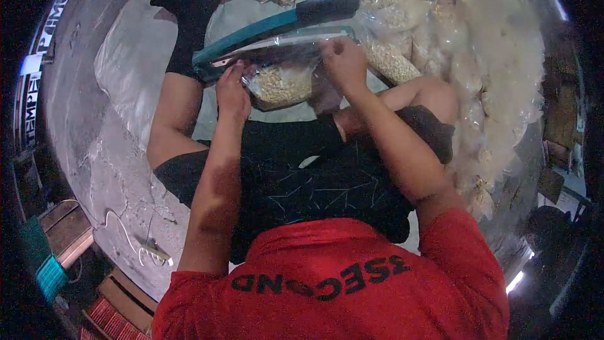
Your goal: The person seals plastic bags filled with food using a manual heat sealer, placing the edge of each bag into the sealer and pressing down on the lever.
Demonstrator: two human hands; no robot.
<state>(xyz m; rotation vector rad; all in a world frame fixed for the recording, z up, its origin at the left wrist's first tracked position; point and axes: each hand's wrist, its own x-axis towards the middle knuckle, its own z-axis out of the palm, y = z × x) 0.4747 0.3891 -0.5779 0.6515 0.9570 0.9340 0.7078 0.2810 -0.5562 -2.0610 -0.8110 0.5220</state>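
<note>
A clear plastic bag (283, 86) partly filled with pale, small pieces hangs at the near side of a teal sealer (251, 35), its upper edge at the sealer's jaw. The sealer's long arm with a black handle end is raised above its base. My left hand (233, 93) pinches the bag's left upper corner, near the sealer's hinge end. At the bag's right upper corner my right hand (344, 65) is closed on the plastic, beside the base's right end.
Filled clear bags (390, 60) lie beyond the sealer and in a long pile down the right side. My bent legs flank the work. A power strip (155, 254) with a white cable lies on the floor at lower left, near a wooden crate (116, 302).
</note>
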